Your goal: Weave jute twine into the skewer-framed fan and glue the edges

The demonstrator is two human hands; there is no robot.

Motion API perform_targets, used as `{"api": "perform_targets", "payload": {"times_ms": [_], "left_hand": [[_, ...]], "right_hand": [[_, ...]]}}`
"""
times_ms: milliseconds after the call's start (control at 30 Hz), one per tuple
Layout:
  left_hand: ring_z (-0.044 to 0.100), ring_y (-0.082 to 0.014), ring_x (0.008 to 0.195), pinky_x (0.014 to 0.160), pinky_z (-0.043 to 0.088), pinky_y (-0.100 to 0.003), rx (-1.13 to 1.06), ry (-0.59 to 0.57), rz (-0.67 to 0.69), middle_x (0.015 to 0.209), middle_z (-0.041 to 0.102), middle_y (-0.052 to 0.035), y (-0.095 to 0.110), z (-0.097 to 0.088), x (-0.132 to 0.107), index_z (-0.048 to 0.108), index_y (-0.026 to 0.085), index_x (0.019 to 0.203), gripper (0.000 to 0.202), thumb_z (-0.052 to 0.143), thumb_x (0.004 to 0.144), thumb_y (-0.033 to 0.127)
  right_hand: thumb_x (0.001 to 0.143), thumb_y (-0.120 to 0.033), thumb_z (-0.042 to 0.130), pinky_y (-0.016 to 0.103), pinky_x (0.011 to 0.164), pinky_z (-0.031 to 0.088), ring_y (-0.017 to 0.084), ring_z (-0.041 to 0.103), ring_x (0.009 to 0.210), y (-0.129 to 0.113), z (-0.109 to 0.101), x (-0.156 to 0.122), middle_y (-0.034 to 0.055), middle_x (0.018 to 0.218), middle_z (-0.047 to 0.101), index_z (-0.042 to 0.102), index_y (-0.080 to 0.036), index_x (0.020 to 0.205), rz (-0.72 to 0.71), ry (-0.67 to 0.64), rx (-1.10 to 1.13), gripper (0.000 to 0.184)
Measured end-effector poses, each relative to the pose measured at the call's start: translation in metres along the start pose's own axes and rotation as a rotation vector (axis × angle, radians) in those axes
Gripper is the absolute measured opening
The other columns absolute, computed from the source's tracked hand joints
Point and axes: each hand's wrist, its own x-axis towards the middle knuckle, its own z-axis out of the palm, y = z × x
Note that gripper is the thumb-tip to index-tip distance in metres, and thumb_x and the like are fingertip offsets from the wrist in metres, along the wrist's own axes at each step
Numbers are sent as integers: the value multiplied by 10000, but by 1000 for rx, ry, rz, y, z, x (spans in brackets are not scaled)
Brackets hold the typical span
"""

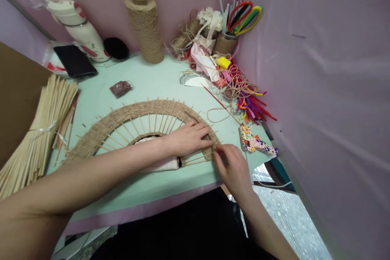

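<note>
Head view: the person's left forearm crosses the near left part of a tan, arch-shaped band of woven cord [146,107] and hides some of it. The left hand [191,135] lies palm down on the band's right part, fingers extended; its thumb is hidden, so whether it pinches anything cannot be told. A thin dark-brown strip [192,116] on the weave runs out of sight beneath these fingers. The right hand [233,166] meets the band's outer right end, thumb and fingers bent to a narrow gap; any strand between them cannot be made out. The band lies on the mint-green tabletop [170,81], closely woven, pale wooden sticks [150,123] radiating inward to a white, dark-edged half-round panel [161,165], partly covered; short stick ends project along the outer rim.
</note>
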Motion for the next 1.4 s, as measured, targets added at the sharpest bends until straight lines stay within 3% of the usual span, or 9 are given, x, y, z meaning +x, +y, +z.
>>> {"api": "perform_targets", "payload": {"times_ms": [133, 233, 500, 733, 933, 1067, 1233, 1400], "left_hand": [[505, -252, 1133, 832, 355, -365, 6, 2, -5, 1220, 597, -111, 3, -1, -1, 591, 250, 1276, 328, 493, 964, 250], [504, -240, 1163, 841, 359, -357, 12, -43, 25, 1245, 611, -99, 4, -1, -1, 589, 218, 1266, 319, 438, 987, 245], [540, -220, 1149, 832, 367, -337, -63, 22, 27, 1216, 656, -108, 5, -1, -1, 473, 158, 1376, 384, 382, 1007, 214], [549, -223, 1138, 832, 360, -323, -13, 4, 36, 1229, 641, -96, 8, -1, -4, 609, 200, 1175, 240, 475, 976, 212], [526, -245, 1175, 841, 372, -337, -11, 66, 41, 1307, 588, -119, 9, -1, -5, 623, 187, 1178, 264, 552, 924, 166], [548, -230, 1158, 841, 377, -335, -32, 21, 44, 1221, 641, -108, 10, -1, -5, 592, 184, 1210, 267, 461, 977, 201], [540, -231, 1207, 912, 381, -358, -136, -3, -26, 1261, 640, -126, 11, 0, -5, 474, 165, 1341, 353, 339, 1019, 218], [595, -206, 1137, 960, 438, -364, -387, 56, -149, 1266, 632, -123, 13, 3, -7, 469, 164, 1315, 341, 317, 1012, 199]], "right_hand": [[942, -127, 491, 376, 849, 494, 218, 583, 946, 2, -3, -6, 80, 992, 637, 561, -190, 1121, -66, 63, 29, 202], [929, -96, 481, 393, 860, 504, 228, 584, 977, 6, 1, -10, 88, 1023, 660, 550, -186, 1174, -114, 35, 32, 270], [928, -121, 484, 418, 900, 520, 231, 610, 1029, 11, 8, -15, 100, 1085, 679, 545, -184, 1201, -63, 16, 24, 286], [926, -139, 501, 432, 911, 544, 235, 631, 1071, 16, 8, -26, 119, 1168, 664, 476, -179, 1308, -79, 59, -16, 385], [912, -120, 506, 463, 968, 534, 245, 587, 1180, 13, 11, -29, 141, 1240, 615, 457, -192, 1324, -85, 101, 31, 422], [911, -106, 504, 467, 969, 527, 242, 581, 1173, 11, 11, -27, 138, 1223, 614, 467, -197, 1309, -94, 93, 52, 410], [913, -85, 486, 454, 981, 515, 234, 570, 1179, 10, 8, -22, 136, 1223, 604, 486, -199, 1275, -97, 103, 68, 379], [913, -89, 491, 450, 983, 516, 236, 564, 1183, 6, 7, -18, 134, 1218, 589, 502, -199, 1253, -118, 123, 69, 358]]}}
